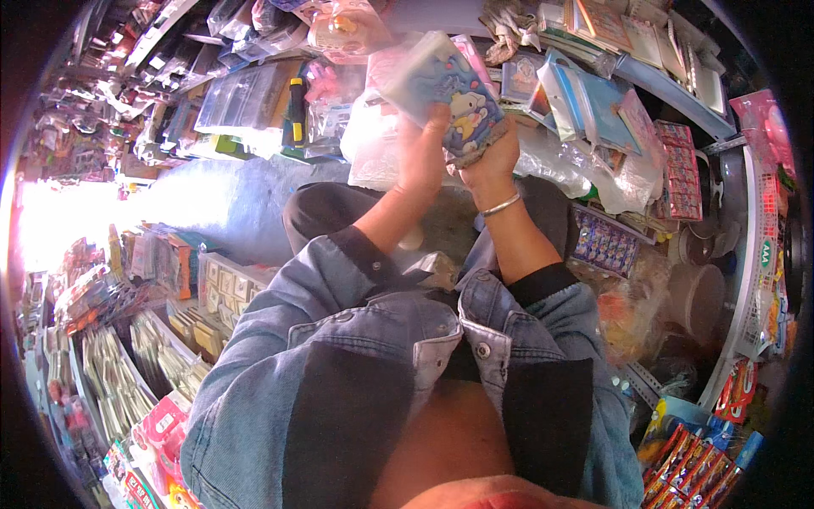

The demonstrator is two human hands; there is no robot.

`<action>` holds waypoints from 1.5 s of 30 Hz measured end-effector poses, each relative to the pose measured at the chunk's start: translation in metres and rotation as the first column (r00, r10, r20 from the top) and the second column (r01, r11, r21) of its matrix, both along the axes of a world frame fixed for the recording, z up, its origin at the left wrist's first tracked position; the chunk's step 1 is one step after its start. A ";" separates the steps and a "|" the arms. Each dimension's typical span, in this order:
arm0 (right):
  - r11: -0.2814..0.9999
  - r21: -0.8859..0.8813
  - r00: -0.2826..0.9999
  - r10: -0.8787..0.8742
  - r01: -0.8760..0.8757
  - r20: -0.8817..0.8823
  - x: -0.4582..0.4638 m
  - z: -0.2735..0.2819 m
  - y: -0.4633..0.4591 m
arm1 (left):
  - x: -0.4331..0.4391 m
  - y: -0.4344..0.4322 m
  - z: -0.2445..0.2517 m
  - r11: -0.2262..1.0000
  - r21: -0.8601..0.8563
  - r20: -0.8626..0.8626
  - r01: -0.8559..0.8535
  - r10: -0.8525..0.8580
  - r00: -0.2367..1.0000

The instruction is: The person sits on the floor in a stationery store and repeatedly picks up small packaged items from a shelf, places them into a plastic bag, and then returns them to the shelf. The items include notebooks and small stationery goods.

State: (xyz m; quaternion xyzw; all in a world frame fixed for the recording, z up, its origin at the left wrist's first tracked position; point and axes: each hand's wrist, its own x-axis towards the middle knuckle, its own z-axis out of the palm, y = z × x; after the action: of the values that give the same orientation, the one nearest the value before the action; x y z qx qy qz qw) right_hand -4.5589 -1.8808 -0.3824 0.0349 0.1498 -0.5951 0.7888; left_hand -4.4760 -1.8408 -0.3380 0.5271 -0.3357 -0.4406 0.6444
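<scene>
A blue notebook with a cartoon character on its cover is held up between both hands. My left hand grips its left side, the thumb lying on the cover. My right hand holds its lower right corner, with a metal bangle around that wrist. A grey cloth-like material shows along the notebook's bottom edge near the right hand. Behind the notebook lie pink items in clear plastic, partly washed out by glare. Just right of it rests a small notebook with a picture on its cover.
Transparent plastic covers and a black-and-yellow tool lie at upper left. Blue folders and a metal shelf edge are at upper right. A box of small purple packets stands beside the right knee. Packed shelves line both sides.
</scene>
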 end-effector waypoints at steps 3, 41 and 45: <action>0.997 -0.074 1.000 0.025 -0.025 -0.001 -0.008 0.002 0.001 | 0.003 -0.002 0.005 0.977 -0.207 -0.309 0.046 -0.109 0.945; 0.730 -0.419 0.318 -0.284 -0.540 -0.904 -0.039 0.030 -0.014 | 0.052 0.056 0.001 0.929 -0.041 0.827 0.368 -0.175 0.535; 0.771 -0.549 0.416 -0.406 -0.322 -0.814 -0.043 0.045 -0.009 | 0.056 0.054 -0.001 0.954 -0.026 0.701 0.299 -0.196 0.686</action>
State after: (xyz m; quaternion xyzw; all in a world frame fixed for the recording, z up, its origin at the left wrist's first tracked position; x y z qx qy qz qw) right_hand -4.6018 -1.8894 -0.3375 -0.5564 0.3396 -0.5495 0.5227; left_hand -4.4201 -1.7865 -0.3391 0.5565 -0.6493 -0.2711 0.4419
